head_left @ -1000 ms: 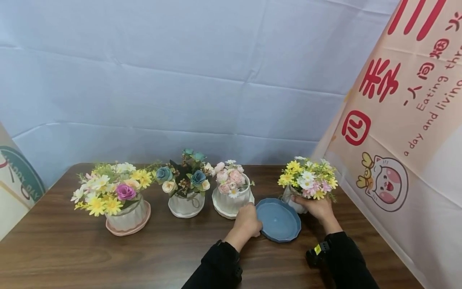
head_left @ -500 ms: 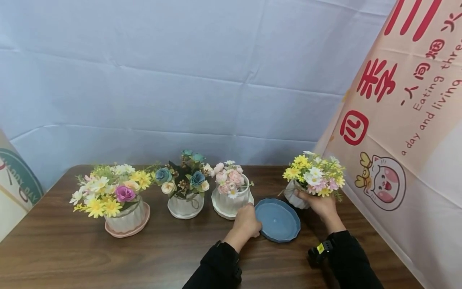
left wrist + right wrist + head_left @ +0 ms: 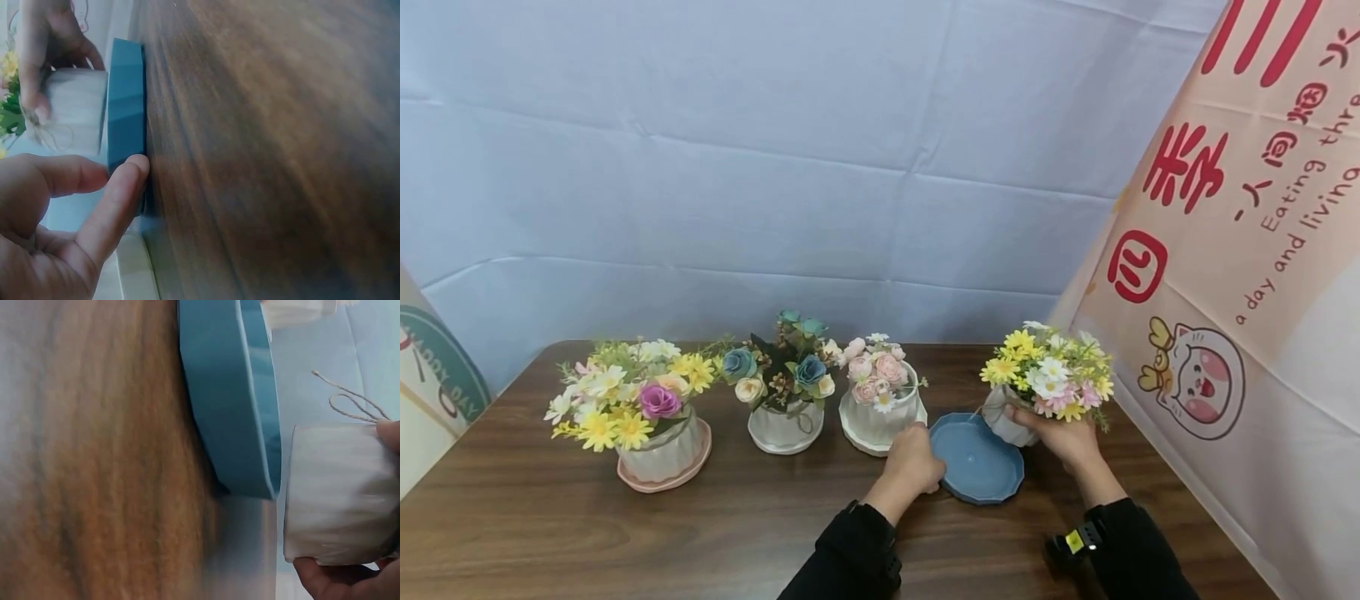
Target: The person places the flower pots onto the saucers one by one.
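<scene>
My left hand point(image 3: 910, 462) pinches the near left rim of a round blue plant saucer point(image 3: 973, 462), which lies on the table. In the left wrist view, thumb and finger meet at the saucer's wall point(image 3: 127, 106). My right hand point(image 3: 1067, 442) grips a white ribbed flowerpot point(image 3: 1009, 425) filled with yellow, white and pink daisies point(image 3: 1051, 375). The pot tilts, its base pointing down and left, and overlaps the saucer's right rim in the head view. From the right wrist, the pot point(image 3: 340, 494) shows apart from the saucer point(image 3: 228, 394), with a twine bow point(image 3: 353, 406) round it.
Left of the saucer, a pot of pink roses point(image 3: 880, 408) stands on a white saucer. Further left are a pot with blue roses point(image 3: 786, 421) and a mixed bouquet pot point(image 3: 662, 454) on a pink saucer. A printed cloth point(image 3: 1195, 333) hangs along the right table edge.
The right hand first shifted the daisy pot slightly right and up, then back left and down over the saucer's right rim. The left hand and saucer have stayed in place.
</scene>
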A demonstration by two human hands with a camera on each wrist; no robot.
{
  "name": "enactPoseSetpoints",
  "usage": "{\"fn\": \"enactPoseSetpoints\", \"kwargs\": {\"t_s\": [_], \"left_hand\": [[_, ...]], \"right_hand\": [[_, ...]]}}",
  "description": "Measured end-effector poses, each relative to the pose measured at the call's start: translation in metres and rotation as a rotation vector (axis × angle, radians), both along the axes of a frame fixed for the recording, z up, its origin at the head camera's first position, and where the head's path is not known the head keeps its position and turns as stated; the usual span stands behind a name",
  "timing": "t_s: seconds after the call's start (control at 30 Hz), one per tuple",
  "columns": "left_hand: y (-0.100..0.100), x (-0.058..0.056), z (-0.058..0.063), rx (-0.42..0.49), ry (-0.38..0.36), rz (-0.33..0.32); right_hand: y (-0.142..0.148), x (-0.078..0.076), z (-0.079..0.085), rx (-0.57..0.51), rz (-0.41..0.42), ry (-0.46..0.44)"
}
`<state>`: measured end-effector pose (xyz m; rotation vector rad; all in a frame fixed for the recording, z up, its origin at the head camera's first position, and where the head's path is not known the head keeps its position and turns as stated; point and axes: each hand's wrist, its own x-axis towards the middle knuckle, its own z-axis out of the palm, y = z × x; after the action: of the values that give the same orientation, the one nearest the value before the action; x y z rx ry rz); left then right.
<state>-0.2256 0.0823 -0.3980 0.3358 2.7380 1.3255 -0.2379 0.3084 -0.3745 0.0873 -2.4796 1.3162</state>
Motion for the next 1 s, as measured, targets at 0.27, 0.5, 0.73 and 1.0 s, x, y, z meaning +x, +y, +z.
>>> {"fn": "enactPoseSetpoints", "kwargs": {"t_s": [0.27, 0.5, 0.73, 1.0], "left_hand": [[0.000, -0.001, 0.001, -0.020, 0.003, -0.008], [0.000, -0.002, 0.001, -0.053, -0.008, -0.008], [0.000, -0.001, 0.003, -0.036, -0.021, -0.011], [0.000, 0.000, 0.002, -0.019, -0.042, -0.014]], "right_hand": [[-0.010, 0.012, 0.004, -0.035, 0.070, -0.001], [-0.017, 0.020, 0.004, -0.001, 0.083, -0.062], [-0.023, 0.024, 0.007, 0.045, 0.108, -0.092], [-0.035, 0.032, 0.009, 0.146, 0.146, -0.040]]}}
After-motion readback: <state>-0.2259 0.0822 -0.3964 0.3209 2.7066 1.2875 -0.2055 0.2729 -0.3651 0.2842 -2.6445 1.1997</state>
